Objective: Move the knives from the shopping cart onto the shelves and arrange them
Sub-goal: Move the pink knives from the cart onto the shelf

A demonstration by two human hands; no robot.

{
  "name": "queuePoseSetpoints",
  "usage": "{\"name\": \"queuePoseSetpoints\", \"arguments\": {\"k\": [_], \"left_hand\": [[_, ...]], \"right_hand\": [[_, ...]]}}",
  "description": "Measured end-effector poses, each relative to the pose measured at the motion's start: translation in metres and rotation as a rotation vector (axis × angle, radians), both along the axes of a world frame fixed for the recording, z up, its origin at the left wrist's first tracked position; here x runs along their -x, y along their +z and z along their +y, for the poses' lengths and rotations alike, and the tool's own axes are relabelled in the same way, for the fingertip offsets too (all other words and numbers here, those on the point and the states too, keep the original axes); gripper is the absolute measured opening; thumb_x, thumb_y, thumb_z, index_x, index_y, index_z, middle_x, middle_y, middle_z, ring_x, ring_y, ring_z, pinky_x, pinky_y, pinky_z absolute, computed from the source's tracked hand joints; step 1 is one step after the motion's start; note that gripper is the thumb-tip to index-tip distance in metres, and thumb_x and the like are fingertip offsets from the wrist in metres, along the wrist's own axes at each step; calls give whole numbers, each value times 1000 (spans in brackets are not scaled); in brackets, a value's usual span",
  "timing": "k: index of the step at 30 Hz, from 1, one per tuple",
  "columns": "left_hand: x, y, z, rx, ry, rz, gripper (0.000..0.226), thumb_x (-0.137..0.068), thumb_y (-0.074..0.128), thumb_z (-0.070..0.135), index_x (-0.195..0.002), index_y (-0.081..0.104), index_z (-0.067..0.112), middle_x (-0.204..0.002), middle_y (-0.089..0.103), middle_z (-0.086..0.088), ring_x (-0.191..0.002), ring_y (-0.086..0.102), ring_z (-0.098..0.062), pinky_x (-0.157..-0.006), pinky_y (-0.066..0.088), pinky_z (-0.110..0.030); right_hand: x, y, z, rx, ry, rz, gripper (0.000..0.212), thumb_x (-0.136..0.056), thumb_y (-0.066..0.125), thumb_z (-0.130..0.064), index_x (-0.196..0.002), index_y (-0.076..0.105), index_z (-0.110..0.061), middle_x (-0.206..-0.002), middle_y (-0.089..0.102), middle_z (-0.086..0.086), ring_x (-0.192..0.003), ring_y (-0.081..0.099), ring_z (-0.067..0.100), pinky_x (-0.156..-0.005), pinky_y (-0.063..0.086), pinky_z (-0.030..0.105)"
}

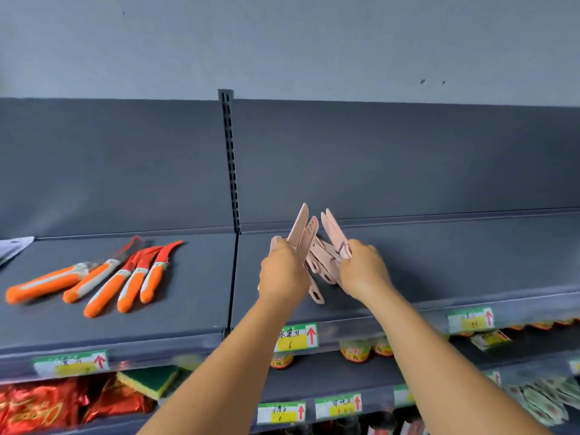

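A bundle of pink knives (317, 246) in matching pale sheaths is held up over the right bay of the top shelf (439, 265), just right of the slotted upright (230, 158). The knives fan out unevenly: several tips point up and back toward the rear panel, while a few handle ends hang below the hands toward the shelf. Whether any of them touches the shelf surface cannot be told.

The left hand (282, 274) has its fingers curled round the left part of the bundle, back of the hand to the camera. The right hand (364, 271) grips the right part in the same way, fingers wrapped and knuckles up. Both forearms reach up from the bottom of the view.

On the left bay of the same shelf lie five orange knives (103, 277), side by side and angled, handles toward the front edge, red blade covers toward the back. At the far left edge a pale flat item (14, 248) shows only partly.

Along the shelf's front rail sit price tags (298, 337) with red arrows. Lower shelves hold jars (354, 351), a green and yellow sponge (147, 379), red packets (40, 409) and sachets (546, 400).
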State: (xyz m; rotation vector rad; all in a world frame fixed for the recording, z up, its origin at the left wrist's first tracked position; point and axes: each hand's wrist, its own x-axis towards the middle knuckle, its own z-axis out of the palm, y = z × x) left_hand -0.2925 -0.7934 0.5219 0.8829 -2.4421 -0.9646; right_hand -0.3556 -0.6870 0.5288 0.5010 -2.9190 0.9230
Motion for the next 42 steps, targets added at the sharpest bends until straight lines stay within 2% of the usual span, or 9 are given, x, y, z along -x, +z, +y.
{"name": "queuePoseSetpoints", "arguments": {"k": [3,7,9,14,17,22,29,38,42], "left_hand": [[31,-7,-5,13,16,-33,46,-83,47,-4,-124,34,12,-116,55,-13,-96,53,-32,-68,44,-39],[57,-20,-15,89,-16,-37,84,-80,42,-7,-147,16,36,-125,47,-10,-106,51,-32,-80,47,-39],[66,-24,-18,149,-26,-91,91,-82,44,-6,-150,7,40,-133,41,-7,-110,49,-29,-81,41,-33],[75,-29,-18,259,18,-326,46,-90,46,8,-135,43,15,-138,30,-14,-119,39,-31,-96,39,-37],[75,-34,-18,385,7,-374,32,-89,44,13,-121,51,14,-135,29,-14,-118,32,-31,-99,34,-36],[78,-38,-20,456,6,-404,45,-88,44,17,-133,41,18,-143,26,-11,-130,24,-29,-104,24,-39],[79,-41,-27,378,-63,-383,64,-98,34,26,-153,4,15,-160,5,-6,-147,1,-22,-114,11,-42],[46,-21,-7,532,-193,-107,44,-101,29,30,-139,38,11,-142,44,-6,-132,34,-24,-112,25,-37],[13,-17,14,534,-306,-57,44,-100,31,36,-138,39,14,-138,48,-4,-127,40,-24,-106,28,-35]], "right_hand": [[33,-6,-16,-51,18,-35,28,-90,56,-10,-117,51,-11,-119,50,12,-99,56,32,-75,45,35],[62,-16,-33,-94,41,-46,36,-87,49,2,-121,48,-11,-124,49,13,-112,51,33,-86,46,39],[71,-20,-39,-104,60,-29,39,-87,47,3,-124,46,-12,-126,48,13,-117,47,33,-89,44,40],[85,-31,-46,-184,123,-34,52,-86,53,1,-135,40,-13,-134,42,12,-126,39,31,-95,42,38],[90,-39,-46,-241,139,-14,60,-85,56,0,-139,34,-13,-138,37,10,-127,35,29,-98,40,36],[93,-44,-44,-351,172,32,79,-89,52,-11,-152,4,-12,-155,20,5,-140,20,26,-112,24,37],[90,-41,-34,-285,193,-59,67,-100,31,-25,-152,-10,-14,-161,0,4,-148,1,20,-119,4,42],[46,-20,5,-237,105,83,57,-102,22,-40,-153,10,-17,-160,14,2,-147,12,20,-117,10,42],[2,-15,31,-164,13,97,55,-101,22,-38,-152,17,-18,-158,22,1,-144,21,20,-116,14,40]]}}
